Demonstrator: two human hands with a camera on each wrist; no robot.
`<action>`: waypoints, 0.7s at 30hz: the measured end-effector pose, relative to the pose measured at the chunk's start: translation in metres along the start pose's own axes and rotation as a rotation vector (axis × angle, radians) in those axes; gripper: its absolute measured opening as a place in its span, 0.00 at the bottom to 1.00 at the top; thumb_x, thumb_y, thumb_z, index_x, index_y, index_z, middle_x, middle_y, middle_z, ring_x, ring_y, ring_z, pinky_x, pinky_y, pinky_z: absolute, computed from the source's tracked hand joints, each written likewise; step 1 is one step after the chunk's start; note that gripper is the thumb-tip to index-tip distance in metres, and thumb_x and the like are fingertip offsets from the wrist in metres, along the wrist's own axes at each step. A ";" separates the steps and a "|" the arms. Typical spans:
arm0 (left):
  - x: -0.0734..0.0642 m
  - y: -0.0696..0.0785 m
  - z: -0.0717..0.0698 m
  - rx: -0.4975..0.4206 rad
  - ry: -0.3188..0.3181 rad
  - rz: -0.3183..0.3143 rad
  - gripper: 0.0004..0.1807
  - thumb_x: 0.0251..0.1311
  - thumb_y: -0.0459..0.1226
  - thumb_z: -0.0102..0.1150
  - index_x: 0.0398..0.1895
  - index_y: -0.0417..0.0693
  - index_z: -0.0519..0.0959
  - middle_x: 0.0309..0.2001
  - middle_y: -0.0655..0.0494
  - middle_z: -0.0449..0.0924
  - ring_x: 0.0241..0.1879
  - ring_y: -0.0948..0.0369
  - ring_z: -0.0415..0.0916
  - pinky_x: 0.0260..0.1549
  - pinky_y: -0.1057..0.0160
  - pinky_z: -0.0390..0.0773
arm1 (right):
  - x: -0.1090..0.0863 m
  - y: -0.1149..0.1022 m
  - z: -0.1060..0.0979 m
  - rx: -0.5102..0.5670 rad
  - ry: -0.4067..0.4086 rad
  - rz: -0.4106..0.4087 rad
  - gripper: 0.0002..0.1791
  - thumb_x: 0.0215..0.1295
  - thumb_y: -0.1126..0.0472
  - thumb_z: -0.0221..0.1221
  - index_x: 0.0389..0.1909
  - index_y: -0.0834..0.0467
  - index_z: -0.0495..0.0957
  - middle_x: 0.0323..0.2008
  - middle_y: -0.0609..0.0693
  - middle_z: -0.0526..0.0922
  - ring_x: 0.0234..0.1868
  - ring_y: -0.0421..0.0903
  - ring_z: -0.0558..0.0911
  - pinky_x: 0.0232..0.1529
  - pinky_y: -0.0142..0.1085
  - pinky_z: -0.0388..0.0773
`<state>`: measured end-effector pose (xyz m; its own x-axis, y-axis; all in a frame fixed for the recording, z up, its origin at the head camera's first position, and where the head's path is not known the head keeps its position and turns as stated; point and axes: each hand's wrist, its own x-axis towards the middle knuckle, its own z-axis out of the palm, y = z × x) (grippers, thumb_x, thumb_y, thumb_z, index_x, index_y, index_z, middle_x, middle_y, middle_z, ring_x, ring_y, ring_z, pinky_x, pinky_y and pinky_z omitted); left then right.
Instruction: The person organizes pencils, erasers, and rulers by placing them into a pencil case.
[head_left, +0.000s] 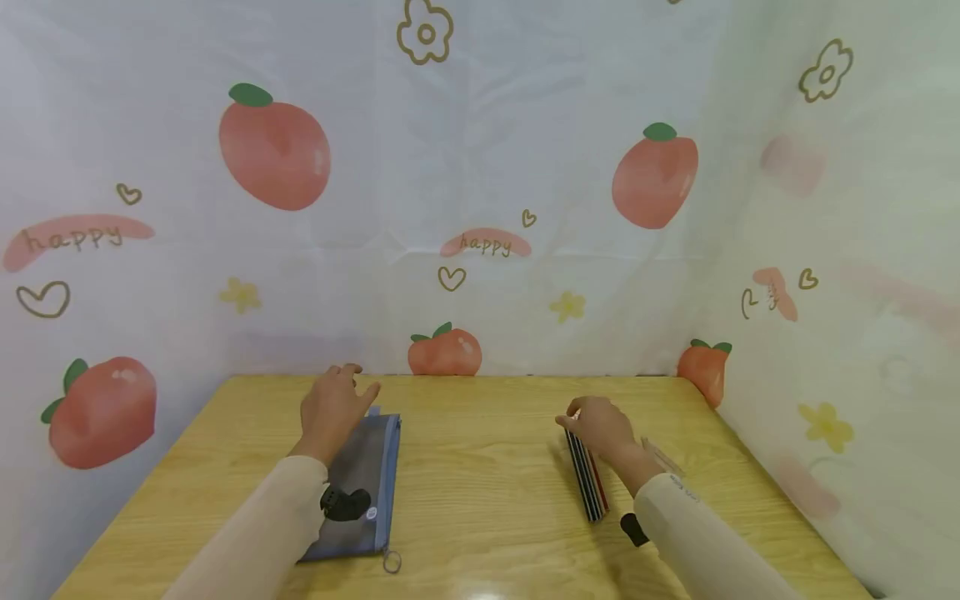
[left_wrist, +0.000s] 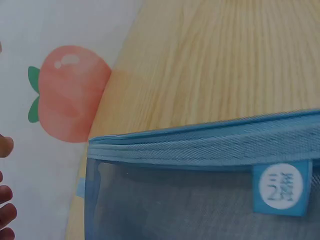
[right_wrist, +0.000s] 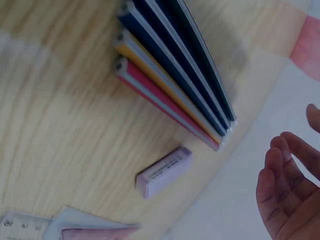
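My left hand (head_left: 328, 414) hovers at the far end of a blue mesh zipper pouch (head_left: 365, 471), fingers spread and holding nothing. In the left wrist view, the pouch (left_wrist: 190, 200) lies flat with its zipper edge and white round label showing; fingertips (left_wrist: 7, 212) appear at the left edge. Over the far end of a row of pencils (head_left: 585, 479) is my right hand (head_left: 606, 429). The right wrist view shows this hand (right_wrist: 295, 192) loosely bent and apart from the pencils (right_wrist: 172, 82), which are dark blue, yellow and red. A lilac eraser (right_wrist: 164, 171) lies beside them.
A clear ruler (right_wrist: 22, 226) and a pinkish flat piece (right_wrist: 95, 233) lie near the eraser. The wooden table (head_left: 480, 467) meets a white fruit-print cloth (head_left: 480, 167) at its back and sides. A ring pull (head_left: 392, 562) hangs off the pouch's zipper.
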<state>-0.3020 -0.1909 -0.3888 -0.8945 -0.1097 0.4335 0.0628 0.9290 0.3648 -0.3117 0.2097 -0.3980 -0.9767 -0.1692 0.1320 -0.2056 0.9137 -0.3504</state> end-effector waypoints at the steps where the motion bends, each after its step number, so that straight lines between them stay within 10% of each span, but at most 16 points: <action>1: -0.001 0.000 0.000 -0.011 -0.009 -0.003 0.27 0.53 0.53 0.56 0.48 0.41 0.75 0.36 0.45 0.74 0.26 0.53 0.72 0.13 0.58 0.73 | -0.002 -0.001 0.000 -0.003 -0.002 0.003 0.18 0.56 0.46 0.57 0.38 0.56 0.80 0.28 0.46 0.81 0.21 0.39 0.75 0.19 0.35 0.74; 12: -0.042 0.006 0.001 -0.127 -0.085 -0.086 0.26 0.50 0.55 0.58 0.46 0.48 0.76 0.34 0.51 0.74 0.27 0.58 0.72 0.14 0.62 0.71 | -0.012 0.002 0.015 -0.078 -0.029 0.018 0.12 0.55 0.55 0.60 0.34 0.60 0.79 0.29 0.49 0.80 0.21 0.41 0.75 0.19 0.36 0.76; 21: -0.069 0.013 0.013 -0.024 -0.198 -0.139 0.45 0.41 0.67 0.54 0.57 0.44 0.68 0.48 0.42 0.68 0.31 0.52 0.73 0.15 0.56 0.72 | -0.020 0.000 0.022 -0.036 -0.030 0.031 0.09 0.52 0.59 0.63 0.32 0.61 0.80 0.30 0.50 0.80 0.23 0.42 0.76 0.23 0.37 0.78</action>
<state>-0.2454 -0.1667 -0.4244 -0.9644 -0.1622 0.2090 -0.0584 0.9010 0.4298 -0.2937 0.2048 -0.4209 -0.9841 -0.1509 0.0940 -0.1734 0.9315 -0.3198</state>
